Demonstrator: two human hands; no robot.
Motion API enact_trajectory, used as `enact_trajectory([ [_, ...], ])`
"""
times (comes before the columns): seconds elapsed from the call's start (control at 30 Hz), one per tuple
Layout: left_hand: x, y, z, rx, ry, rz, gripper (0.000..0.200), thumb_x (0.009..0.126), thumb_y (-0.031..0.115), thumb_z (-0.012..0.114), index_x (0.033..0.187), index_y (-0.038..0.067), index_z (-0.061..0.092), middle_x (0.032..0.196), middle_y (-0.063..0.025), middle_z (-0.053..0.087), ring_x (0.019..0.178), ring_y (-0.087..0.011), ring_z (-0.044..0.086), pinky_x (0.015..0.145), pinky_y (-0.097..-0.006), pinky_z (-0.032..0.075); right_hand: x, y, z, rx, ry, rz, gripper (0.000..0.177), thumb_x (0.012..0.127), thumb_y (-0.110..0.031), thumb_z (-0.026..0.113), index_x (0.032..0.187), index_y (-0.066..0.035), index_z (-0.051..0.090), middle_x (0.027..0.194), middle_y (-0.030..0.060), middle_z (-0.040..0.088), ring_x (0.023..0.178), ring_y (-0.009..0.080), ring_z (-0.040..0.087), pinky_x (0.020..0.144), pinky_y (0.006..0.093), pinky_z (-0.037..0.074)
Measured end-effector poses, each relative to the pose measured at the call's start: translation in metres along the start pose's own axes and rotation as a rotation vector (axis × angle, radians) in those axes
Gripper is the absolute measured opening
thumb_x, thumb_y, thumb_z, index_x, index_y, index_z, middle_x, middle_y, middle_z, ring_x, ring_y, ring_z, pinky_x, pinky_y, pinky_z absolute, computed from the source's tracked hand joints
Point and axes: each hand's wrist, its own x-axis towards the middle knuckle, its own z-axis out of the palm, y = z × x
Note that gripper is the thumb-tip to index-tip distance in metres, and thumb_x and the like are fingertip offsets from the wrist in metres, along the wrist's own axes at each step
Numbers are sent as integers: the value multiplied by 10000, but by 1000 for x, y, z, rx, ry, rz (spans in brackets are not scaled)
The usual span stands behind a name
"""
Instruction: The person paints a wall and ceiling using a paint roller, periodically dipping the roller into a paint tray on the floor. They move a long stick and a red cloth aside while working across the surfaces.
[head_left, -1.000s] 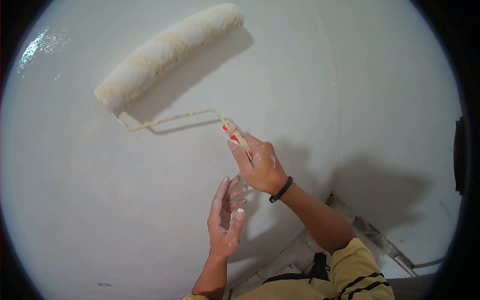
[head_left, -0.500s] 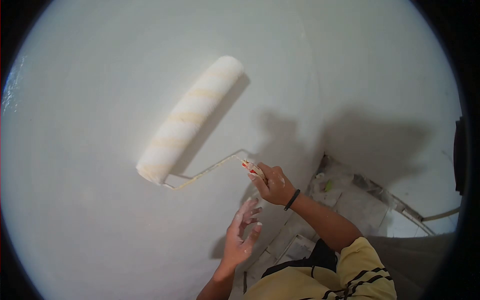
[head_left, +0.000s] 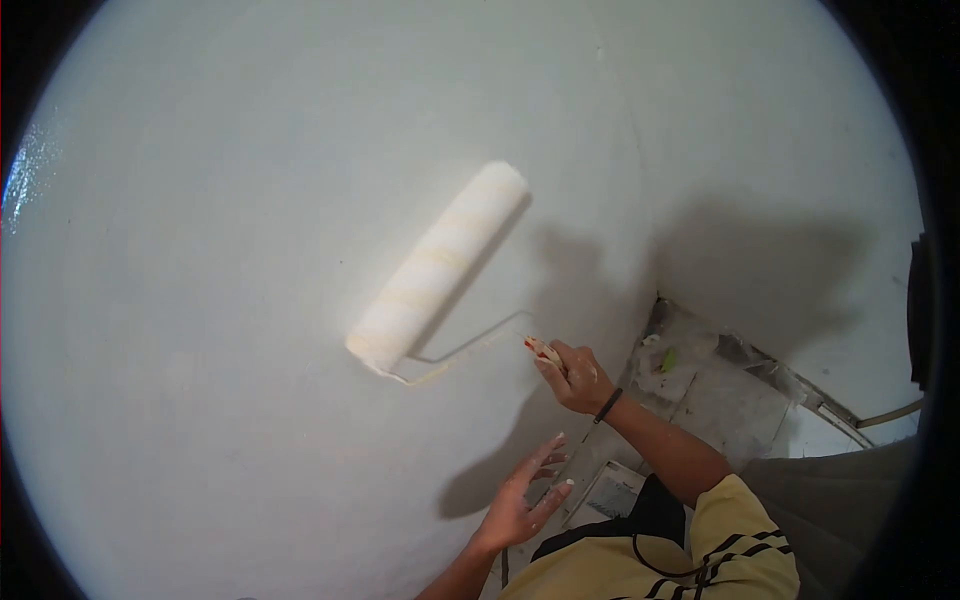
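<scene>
Paint roller (head_left: 438,268) slants across the pale wall (head_left: 200,380), its thick white sleeve with faint cream bands running from lower left to upper right; whether the nap touches the wall or sits just off it, I cannot tell. From the sleeve's lower end, a thin wire frame (head_left: 432,374) leads across to a red and cream handle (head_left: 542,350). The right hand (head_left: 578,380) is clamped around that handle, a black wristband (head_left: 608,405) at its wrist. Below it, near but not touching, the left hand (head_left: 520,500) is held out with fingers and thumb apart, white smears on its fingertips. At lower right, a green scrap (head_left: 668,360) shows near the corner of the floor (head_left: 725,410), and a flat printed item (head_left: 612,490) lies closer to the yellow shirt (head_left: 600,578).
</scene>
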Motion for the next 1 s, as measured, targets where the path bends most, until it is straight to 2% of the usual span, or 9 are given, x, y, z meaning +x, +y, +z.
enact_trajectory([
  [0.2, 6, 6, -2, 41, 2, -7, 580, 884, 56, 584, 1410, 29, 342, 1391, -149, 444, 1187, -251, 519, 965, -367, 438, 80, -75, -10, 50, 121, -173, 242, 924, -223, 539, 828, -1, 528, 564, 173, 502, 531, 351, 537, 505, 387, 407],
  [0.27, 7, 8, -4, 57, 15, -2, 569, 882, 58, 588, 1401, 28, 357, 1393, -147, 443, 1188, -257, 517, 963, -373, 440, 111, -89, -9, 92, 253, -338, 264, 924, -198, 538, 787, 28, 531, 560, 189, 467, 488, 348, 446, 473, 373, 368],
  [0.33, 8, 7, -4, 48, 16, -1, 565, 881, 58, 590, 1397, 27, 363, 1393, -147, 442, 1188, -259, 517, 963, -376, 440, 133, -127, -27, 92, 163, -188, 307, 935, -221, 529, 770, 37, 535, 551, 178, 454, 482, 326, 416, 485, 380, 369],
  [0.43, 9, 4, -3, 33, 23, -1, 561, 879, 56, 594, 1392, 24, 370, 1394, -148, 441, 1187, -262, 517, 964, -380, 440, 160, -162, -41, 70, 194, -298, 363, 943, -251, 515, 733, 44, 525, 538, 170, 433, 483, 294, 394, 495, 385, 369],
  [0.5, 9, 4, -2, 30, 25, -1, 561, 878, 54, 596, 1391, 24, 371, 1394, -147, 440, 1186, -263, 517, 965, -380, 439, 165, -186, -53, 40, 110, -160, 386, 946, -266, 507, 719, 46, 524, 539, 166, 426, 489, 272, 391, 498, 383, 370],
  [0.57, 7, 4, -1, 19, 38, -17, 568, 874, 51, 601, 1392, 22, 369, 1395, -147, 438, 1186, -260, 516, 969, -381, 436, 161, -189, -51, 47, 100, -161, 394, 946, -269, 503, 707, 44, 517, 542, 168, 435, 488, 277, 390, 500, 386, 370],
  [0.7, 8, 1, -1, -1, 32, -1, 570, 875, 52, 601, 1393, 21, 367, 1395, -148, 439, 1186, -259, 516, 971, -379, 434, 153, -151, -35, 51, 175, -291, 364, 942, -245, 506, 695, 22, 506, 550, 174, 466, 479, 299, 402, 494, 384, 368],
  [0.93, 5, -21, 0, 6, -3, -27, 589, 890, 60, 583, 1417, 28, 320, 1391, -143, 442, 1184, -258, 518, 967, -370, 435, 73, -38, 12, -2, 146, -234, 197, 906, -153, 550, 782, -6, 506, 555, 164, 499, 472, 322, 492, 464, 371, 381],
  [1.0, 3, -29, -1, -3, -17, -43, 596, 892, 61, 580, 1422, 30, 309, 1389, -142, 443, 1183, -258, 519, 965, -369, 435, 44, -9, 23, -39, 88, -134, 193, 882, -157, 581, 794, -10, 492, 545, 156, 502, 476, 318, 515, 460, 369, 390],
])
